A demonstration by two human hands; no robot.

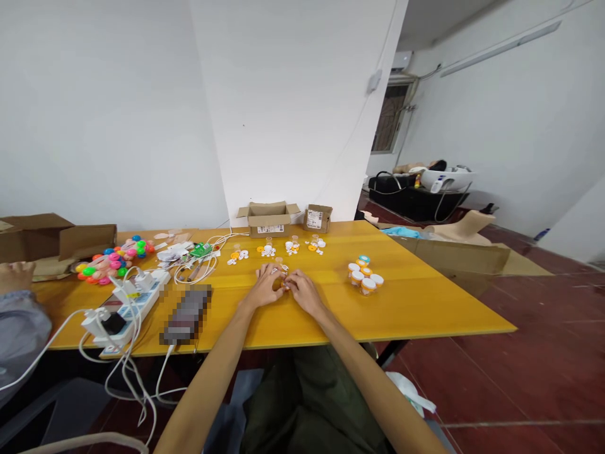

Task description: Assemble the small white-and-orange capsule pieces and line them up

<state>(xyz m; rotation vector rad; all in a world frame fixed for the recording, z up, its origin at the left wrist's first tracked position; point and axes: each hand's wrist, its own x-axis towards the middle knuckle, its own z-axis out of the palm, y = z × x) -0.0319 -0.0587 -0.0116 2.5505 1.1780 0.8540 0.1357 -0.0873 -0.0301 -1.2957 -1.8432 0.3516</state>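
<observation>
My left hand point(266, 287) and my right hand point(304, 291) meet at the middle of the yellow table point(425, 302), fingers curled together round a small orange and white piece point(283, 279) that I cannot make out well. Beyond them lie several small groups of white and orange parts point(267, 250) in a row. To the right of my hands stands a cluster of small jars with white and orange lids point(365, 276).
Two open cardboard boxes point(269, 219) stand at the table's far edge against a white pillar. At the left lie a power strip with cables point(123, 304), a blurred phone point(185, 313), bright plastic balls point(112, 260) and another person's hand point(15, 274).
</observation>
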